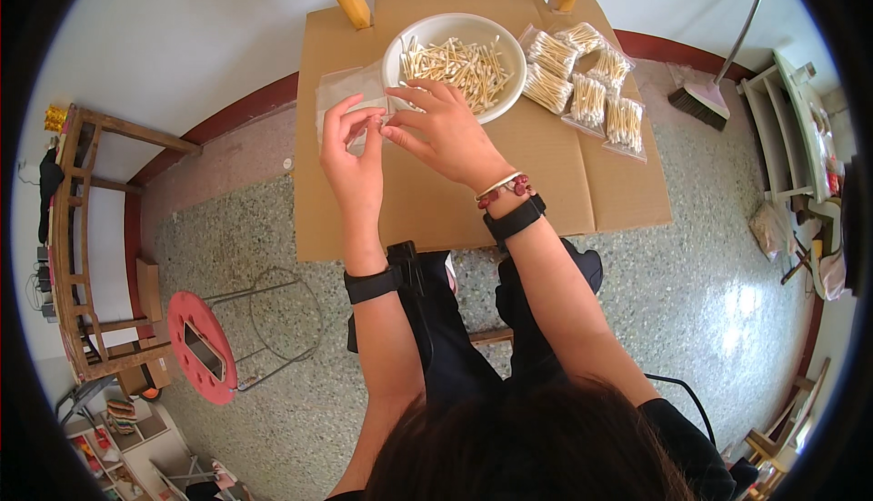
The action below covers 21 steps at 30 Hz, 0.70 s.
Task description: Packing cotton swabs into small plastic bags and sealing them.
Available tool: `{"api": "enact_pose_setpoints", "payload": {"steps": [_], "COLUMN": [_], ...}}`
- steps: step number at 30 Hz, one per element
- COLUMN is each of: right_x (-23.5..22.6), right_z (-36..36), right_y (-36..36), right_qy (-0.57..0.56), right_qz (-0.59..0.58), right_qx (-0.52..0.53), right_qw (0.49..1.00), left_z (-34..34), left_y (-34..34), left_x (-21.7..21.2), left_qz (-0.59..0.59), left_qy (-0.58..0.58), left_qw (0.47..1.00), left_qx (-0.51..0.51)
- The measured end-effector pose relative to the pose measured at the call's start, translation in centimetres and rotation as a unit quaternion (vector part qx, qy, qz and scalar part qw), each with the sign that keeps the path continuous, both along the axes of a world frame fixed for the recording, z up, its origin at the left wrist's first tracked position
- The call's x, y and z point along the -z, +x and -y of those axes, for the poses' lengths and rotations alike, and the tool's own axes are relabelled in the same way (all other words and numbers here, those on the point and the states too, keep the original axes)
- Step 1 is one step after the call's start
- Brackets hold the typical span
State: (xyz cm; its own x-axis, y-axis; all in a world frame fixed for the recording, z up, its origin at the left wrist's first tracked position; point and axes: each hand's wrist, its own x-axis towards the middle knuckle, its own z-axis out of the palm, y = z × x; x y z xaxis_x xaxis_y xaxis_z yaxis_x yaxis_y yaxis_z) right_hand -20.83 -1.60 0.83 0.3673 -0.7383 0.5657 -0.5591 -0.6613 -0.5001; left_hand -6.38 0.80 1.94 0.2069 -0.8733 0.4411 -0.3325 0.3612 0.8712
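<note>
Five clear packets of cotton swabs (587,92) near cardboard's far right corner. Both hands' fingers, left hand (353,157) and right hand (443,131), pinch small clear bag (382,125), seemingly empty, beside white bowl (455,28).

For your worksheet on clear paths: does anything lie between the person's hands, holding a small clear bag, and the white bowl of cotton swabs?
Nothing visible does. The left hand and right hand pinch the small clear bag right at the near rim of the white bowl, swabs uncovered.
</note>
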Motion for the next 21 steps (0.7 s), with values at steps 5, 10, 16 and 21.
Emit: {"api": "enact_pose_setpoints", "payload": {"steps": [5,10,16,21], "right_x": [0.8,0.9,0.0,2.0], "right_z": [-0.1,0.0,1.7,1.9], "right_y": [0.0,0.4,-1.4,-3.2], "right_qy": [-0.022,-0.033,0.048,0.057], "right_qz": [-0.032,-0.002,0.233,0.017], "right_qx": [0.008,0.01,0.041,0.152], "right_qw": [0.999,0.999,0.97,0.987], "left_z": [-0.1,-0.1,0.2,-0.6], "left_y": [0.0,-0.1,0.7,0.8], "left_x": [0.1,0.2,0.0,1.0], "left_qz": [0.015,0.033,0.098,0.171], "left_qy": [0.03,0.043,-0.123,0.151], "left_qw": [0.999,0.998,0.97,0.973], "left_qx": [-0.001,0.006,-0.185,0.035]}}
